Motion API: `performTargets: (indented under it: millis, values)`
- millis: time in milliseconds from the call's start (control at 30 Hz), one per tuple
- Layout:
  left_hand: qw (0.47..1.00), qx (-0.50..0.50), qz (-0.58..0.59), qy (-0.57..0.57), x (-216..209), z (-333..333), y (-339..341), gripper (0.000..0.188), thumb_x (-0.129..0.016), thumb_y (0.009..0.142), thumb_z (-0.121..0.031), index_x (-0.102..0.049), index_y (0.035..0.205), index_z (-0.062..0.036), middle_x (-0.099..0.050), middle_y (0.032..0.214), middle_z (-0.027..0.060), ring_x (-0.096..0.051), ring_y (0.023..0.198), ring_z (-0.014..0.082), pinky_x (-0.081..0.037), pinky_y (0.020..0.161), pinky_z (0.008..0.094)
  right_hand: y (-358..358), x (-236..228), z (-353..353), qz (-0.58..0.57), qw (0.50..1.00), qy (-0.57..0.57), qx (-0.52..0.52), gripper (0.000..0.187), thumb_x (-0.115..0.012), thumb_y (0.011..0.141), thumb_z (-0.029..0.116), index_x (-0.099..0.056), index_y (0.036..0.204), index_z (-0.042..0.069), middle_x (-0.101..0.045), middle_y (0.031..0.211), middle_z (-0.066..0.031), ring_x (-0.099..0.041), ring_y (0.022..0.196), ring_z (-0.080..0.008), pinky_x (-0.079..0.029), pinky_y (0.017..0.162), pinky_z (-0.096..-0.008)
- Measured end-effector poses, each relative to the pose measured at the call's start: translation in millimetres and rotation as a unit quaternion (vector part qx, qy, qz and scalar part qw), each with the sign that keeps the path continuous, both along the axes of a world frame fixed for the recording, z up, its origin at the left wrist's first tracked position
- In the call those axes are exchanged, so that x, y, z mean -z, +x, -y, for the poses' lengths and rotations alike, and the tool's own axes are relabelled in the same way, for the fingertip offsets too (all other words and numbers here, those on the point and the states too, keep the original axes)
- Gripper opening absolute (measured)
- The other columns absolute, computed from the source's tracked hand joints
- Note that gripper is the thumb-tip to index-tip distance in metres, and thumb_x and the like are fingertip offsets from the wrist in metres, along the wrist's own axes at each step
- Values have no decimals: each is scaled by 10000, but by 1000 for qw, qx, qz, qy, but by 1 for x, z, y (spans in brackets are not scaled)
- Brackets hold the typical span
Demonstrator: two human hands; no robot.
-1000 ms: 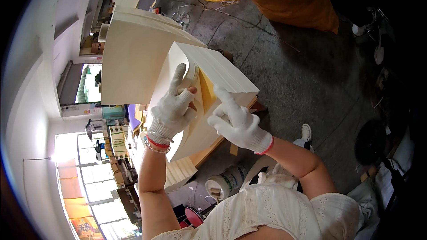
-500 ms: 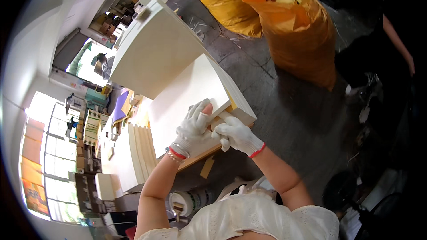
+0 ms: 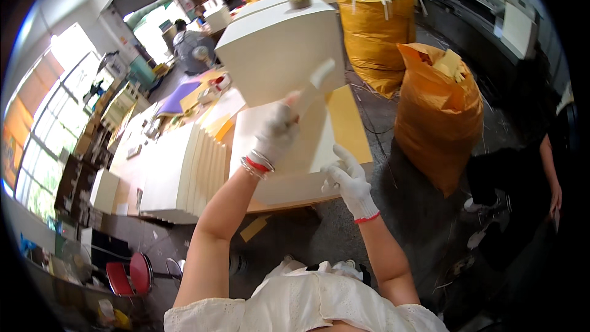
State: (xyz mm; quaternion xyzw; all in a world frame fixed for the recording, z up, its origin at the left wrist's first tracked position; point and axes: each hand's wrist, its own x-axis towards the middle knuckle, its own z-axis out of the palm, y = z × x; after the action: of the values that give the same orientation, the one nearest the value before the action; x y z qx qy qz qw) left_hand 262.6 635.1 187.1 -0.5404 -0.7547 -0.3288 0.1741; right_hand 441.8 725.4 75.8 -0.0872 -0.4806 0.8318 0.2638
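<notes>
My left hand (image 3: 275, 138), in a white glove with a bare thumb tip, is raised over a low stack of large white sheets (image 3: 253, 129). It is closed on a pale strip (image 3: 322, 74) that points up and away; motion smears it and its material cannot be told. My right hand (image 3: 349, 181), also gloved, hovers at the stack's near right corner. Its index finger is stretched out and the others are loosely bent, with nothing visible in them. A yellow sheet (image 3: 350, 126) shows along the stack's right side.
Behind the low stack rises a tall block of white sheets (image 3: 279, 64) bearing a roll of tape (image 3: 300, 2). More stacked boards (image 3: 178, 166) lie to the left. Two orange sacks (image 3: 439, 123) (image 3: 378, 43) stand right on the floor. People are at the far left and right edge.
My hands, together on the stack before, have come apart. The left has lifted with the pale strip; the right has drawn away to the right. The view has turned and shows more of the room.
</notes>
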Motion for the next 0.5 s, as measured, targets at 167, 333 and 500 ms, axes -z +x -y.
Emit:
performTargets:
  millis: [167, 333, 500]
  values:
    - [925, 4, 144, 352, -35, 77, -50, 184, -684, 878, -74, -518, 949, -38, -519, 751, -2, -469, 658, 85, -415, 597, 238, -52, -4, 47, -9, 925, 366, 100, 538, -655, 860, 89, -467, 1359, 11, -629, 1101, -160, -624, 904, -239, -520, 761, -339]
    - [858, -20, 175, 482, -62, 158, -96, 220, -716, 869, -98, -519, 952, -45, -579, 879, 11, -519, 764, 82, -448, 688, 238, -120, -33, 120, -6, 678, 726, 114, 500, -741, 731, 196, -568, 1166, 19, -583, 1124, -144, -536, 1073, -361, -434, 938, -460]
    - [798, 63, 242, 549, -56, 196, -149, 177, -658, 886, -36, -530, 1007, -44, -619, 948, 38, -586, 823, 118, -505, 724, 260, -159, -22, 155, 70, 648, 758, 0, 478, -740, 709, 241, -563, 1090, 15, -549, 1135, -119, -492, 1131, -329, -397, 998, -459]
